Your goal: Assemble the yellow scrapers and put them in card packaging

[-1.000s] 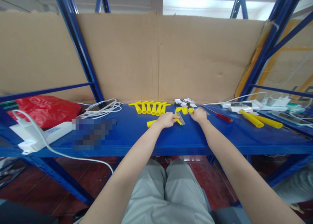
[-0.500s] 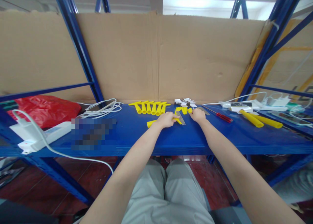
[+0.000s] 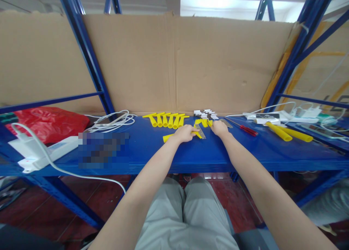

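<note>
Left hand (image 3: 185,134) closed around the handle of a yellow T-headed scraper (image 3: 168,137), low over the middle of the blue table (image 3: 152,153); handle end pokes out on the left, head on the right. A flat metal blade (image 3: 202,132) lies against that head; whether it is seated there I cannot tell. Grip sits close behind the head, probably to steady it and leave the blade side uncovered. Right hand (image 3: 220,128) just beyond, fingers curled down and bunched narrow; their tips are hidden, so cannot tell if anything is pinched. Small yellow pieces (image 3: 205,123) sit just beside its fingers, and a second metal strip (image 3: 227,123) shows past its far side, all within short reach. Behind these, white-and-dark small pieces (image 3: 206,114) in a packed cluster, perhaps grouped to keep like with like. To the left, six yellow T-shaped handles (image 3: 165,120) ranked side by side, crossbars toward the cardboard (image 3: 174,64), a layout that seems meant to hold them in order and off the working patch. Red screwdriver (image 3: 248,130) lies slantwise right of the right hand, grip end nearer the person, which would suit a quick pick-up. Two yellow tubes (image 3: 283,133) rest farther right, well apart from both hands.
</note>
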Demonstrator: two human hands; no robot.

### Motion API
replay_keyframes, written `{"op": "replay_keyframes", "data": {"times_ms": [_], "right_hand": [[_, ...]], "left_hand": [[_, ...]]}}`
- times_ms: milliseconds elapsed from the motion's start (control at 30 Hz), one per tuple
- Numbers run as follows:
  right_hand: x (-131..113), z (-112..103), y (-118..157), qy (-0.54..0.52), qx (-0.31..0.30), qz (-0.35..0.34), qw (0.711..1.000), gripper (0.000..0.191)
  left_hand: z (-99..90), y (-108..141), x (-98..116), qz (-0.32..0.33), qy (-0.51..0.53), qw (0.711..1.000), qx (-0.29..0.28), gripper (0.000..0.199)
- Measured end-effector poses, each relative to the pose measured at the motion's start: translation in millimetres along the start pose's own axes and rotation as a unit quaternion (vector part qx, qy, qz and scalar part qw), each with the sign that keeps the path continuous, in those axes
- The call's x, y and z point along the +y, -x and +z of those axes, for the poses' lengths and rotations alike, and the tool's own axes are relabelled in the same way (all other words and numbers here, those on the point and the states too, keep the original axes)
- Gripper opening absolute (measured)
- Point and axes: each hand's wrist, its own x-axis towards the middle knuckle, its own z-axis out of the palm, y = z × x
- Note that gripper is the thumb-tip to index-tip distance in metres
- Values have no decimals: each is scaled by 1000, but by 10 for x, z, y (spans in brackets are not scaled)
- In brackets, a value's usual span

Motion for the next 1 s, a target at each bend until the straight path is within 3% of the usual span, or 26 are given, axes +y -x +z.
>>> {"op": "replay_keyframes", "data": {"times_ms": [433,633,800,1000], "right_hand": [[24,-3,-2,-46,1,68,997,38],[82,-20,5,-130,91,99,982,36],[155,-33,-23,-266,190,139,935,32],[92,-59,-79,-488,176,166,838,24]], "left_hand": [[-7,4,-3,1,3,1000,-1,39],[-1,0,-9,-14,13,1000,1,38],[9,-5,-14,-19,3,1000,0,38],[16,-6,-17,-8,-17,1000,-1,40]]}}
